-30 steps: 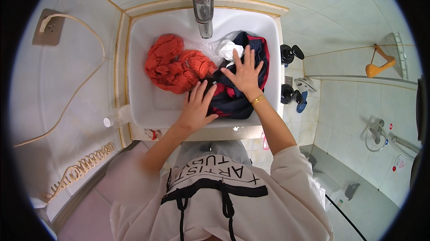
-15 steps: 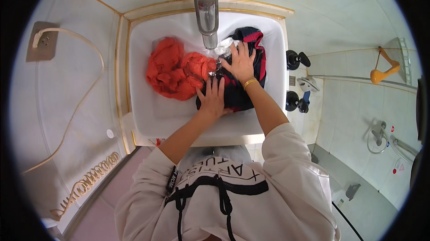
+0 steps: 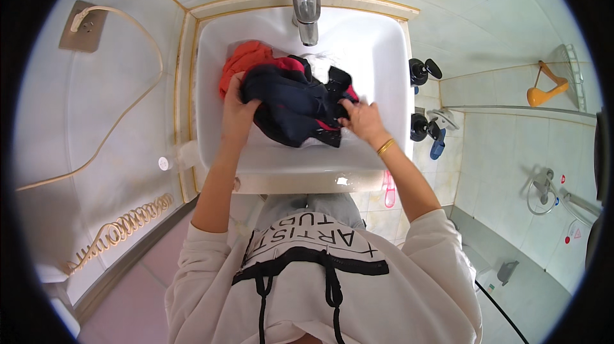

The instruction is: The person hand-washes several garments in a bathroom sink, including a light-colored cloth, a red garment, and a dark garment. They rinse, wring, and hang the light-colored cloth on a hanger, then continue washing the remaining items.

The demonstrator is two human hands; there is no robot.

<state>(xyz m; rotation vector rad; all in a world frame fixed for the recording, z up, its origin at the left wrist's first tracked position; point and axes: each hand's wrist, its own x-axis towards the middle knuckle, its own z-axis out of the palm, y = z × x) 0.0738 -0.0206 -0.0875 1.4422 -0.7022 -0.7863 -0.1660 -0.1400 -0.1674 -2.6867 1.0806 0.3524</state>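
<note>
A wet dark navy garment (image 3: pixel 288 98) with red trim is bunched up and lifted in the white sink (image 3: pixel 384 43). My left hand (image 3: pixel 239 109) is closed on its left side, thumb over the fabric. At its right end, my right hand (image 3: pixel 363 120) pinches the edge near a strip of red trim. An orange-red cloth (image 3: pixel 246 59) lies behind my left hand, partly covered by the navy garment. Some white cloth or foam (image 3: pixel 323 61) shows behind the garment, below the metal faucet (image 3: pixel 306 5); which it is I cannot tell.
The sink's front rim (image 3: pixel 294 181) runs between me and the basin. Black-topped bottles (image 3: pixel 419 126) stand to the right of the sink. A wooden hanger (image 3: pixel 547 88) hangs on the right. On the left wall is a socket (image 3: pixel 83 26) with a cable.
Both hands were pressing flat on the navy garment; now they grip it at either side and raise it. The garment has shifted left, over part of the orange-red cloth.
</note>
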